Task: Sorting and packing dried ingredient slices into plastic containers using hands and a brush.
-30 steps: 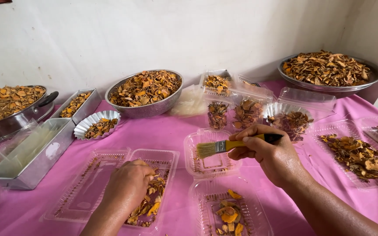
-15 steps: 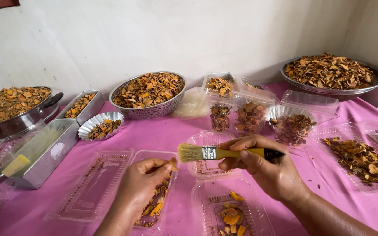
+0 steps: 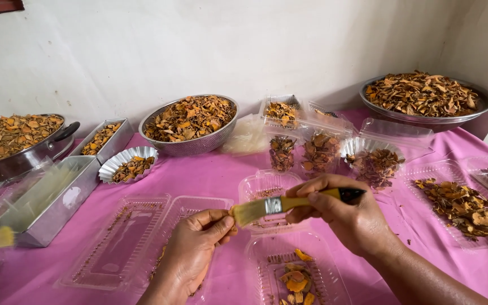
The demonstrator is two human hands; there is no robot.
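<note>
Head view: my right hand (image 3: pixel 352 221) grips the yellow-handled paintbrush (image 3: pixel 289 203) level above the pink tablecloth (image 3: pixel 210 176), while my left hand (image 3: pixel 194 248), closed narrowly, pinches its bristles over a clear plastic clamshell tray (image 3: pixel 142 240). Judging progress, the nearest tray (image 3: pixel 295 277) holds only a few orange dried slices, the clamshell crumbs alone, whereas the colander (image 3: pixel 190 121) and large pans remain heaped

clear clamshell boxes (image 3: pixel 142 240) | pink table (image 3: pixel 210 175) | front, open, oblong
</note>
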